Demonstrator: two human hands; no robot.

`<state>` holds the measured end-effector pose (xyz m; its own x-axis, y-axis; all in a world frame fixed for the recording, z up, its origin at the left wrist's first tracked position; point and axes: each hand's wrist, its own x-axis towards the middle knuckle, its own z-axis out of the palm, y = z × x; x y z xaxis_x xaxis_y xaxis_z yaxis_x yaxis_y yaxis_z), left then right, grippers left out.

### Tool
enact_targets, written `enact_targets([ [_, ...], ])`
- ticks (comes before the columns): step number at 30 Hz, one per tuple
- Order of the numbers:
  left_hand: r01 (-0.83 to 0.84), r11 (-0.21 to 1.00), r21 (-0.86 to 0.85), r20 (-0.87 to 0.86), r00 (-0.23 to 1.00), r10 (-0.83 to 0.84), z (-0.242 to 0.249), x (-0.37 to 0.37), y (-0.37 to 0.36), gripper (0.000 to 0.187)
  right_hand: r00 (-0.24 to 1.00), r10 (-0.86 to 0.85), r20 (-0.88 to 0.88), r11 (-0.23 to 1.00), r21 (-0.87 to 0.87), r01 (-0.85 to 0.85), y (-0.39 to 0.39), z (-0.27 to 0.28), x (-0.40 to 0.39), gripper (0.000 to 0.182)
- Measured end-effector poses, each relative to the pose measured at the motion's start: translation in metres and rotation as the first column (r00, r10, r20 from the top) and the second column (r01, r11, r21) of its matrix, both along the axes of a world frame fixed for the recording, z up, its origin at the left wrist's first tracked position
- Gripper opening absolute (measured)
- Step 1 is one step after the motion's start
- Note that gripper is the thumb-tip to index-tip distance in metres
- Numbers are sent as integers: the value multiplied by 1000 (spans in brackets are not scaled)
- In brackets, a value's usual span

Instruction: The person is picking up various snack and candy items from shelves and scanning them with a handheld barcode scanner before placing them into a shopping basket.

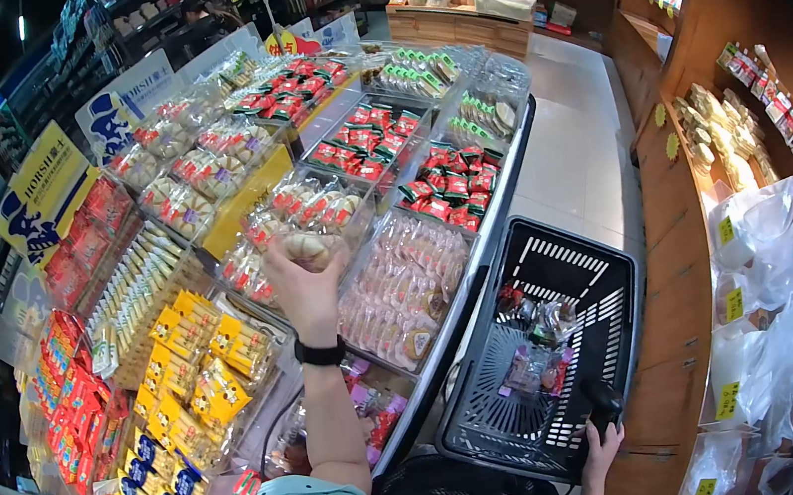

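My left hand (306, 281), with a black band on the wrist, reaches over the snack display. Its fingers are wrapped round a round, pale packaged pastry (309, 250) above a clear bin of similar pastries (321, 202). Just right of that bin lie pink-wrapped flat snacks (402, 287). At the lower right, my right hand (599, 451) is closed round the black handle (601, 403) of a black shopping basket (626, 317). Several small wrapped packs (538, 369) rest inside the basket.
Bins of yellow (218, 371) and red (75, 390) packets fill the left side. Red-green packets (453, 180) lie further along. A tiled aisle (567, 135) runs beyond the basket. Wooden shelving (670, 312) with hanging plastic bags (758, 250) stands on the right.
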<state>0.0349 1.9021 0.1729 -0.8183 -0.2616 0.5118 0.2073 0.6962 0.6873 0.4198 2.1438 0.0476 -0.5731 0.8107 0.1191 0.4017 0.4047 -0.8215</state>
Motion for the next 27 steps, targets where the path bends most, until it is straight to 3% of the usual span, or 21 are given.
enact_targets([
  [1,0,1000,-8,-6,1000,0,-2,-5,-6,76,1000,-15,2,999,41,15,-1,0,0,19],
  [3,-229,869,-439,-74,973,219,-10,-15,-19,86,998,-58,-8,996,72,58,-2,-1,-2,19],
  [6,-237,880,-411,64,956,288,-41,-25,-37,84,995,-96,-15,993,65,97,1,-7,4,19],
  [9,-298,841,-452,50,933,358,-66,-32,-47,74,997,-79,24,996,47,78,1,-4,3,19],
  [11,-241,875,-420,114,942,314,-62,-23,-40,64,997,-47,62,999,21,45,0,-4,4,19],
  [13,-196,887,-419,53,970,239,-69,-21,-37,61,997,-55,58,998,42,53,-4,-1,2,19],
  [17,-168,807,-566,73,965,252,-67,-10,-23,60,996,-77,51,993,96,72,1,1,-4,21],
  [19,-69,762,-644,165,960,226,-73,-17,-20,64,996,-47,72,998,54,43,8,-2,-1,21],
  [20,-50,757,-652,166,964,207,-68,-15,-18,64,996,-38,80,995,100,30,13,-8,-1,22],
  [22,55,777,-627,368,900,233,-54,-15,-13,70,997,-38,72,988,154,26,15,-7,-3,24],
  [25,45,748,-662,369,889,273,-57,-14,-4,74,997,-32,65,989,147,22,23,-4,-7,25],
  [27,16,809,-588,316,925,212,-66,-16,-2,75,998,-35,56,989,144,27,29,1,-10,25],
])
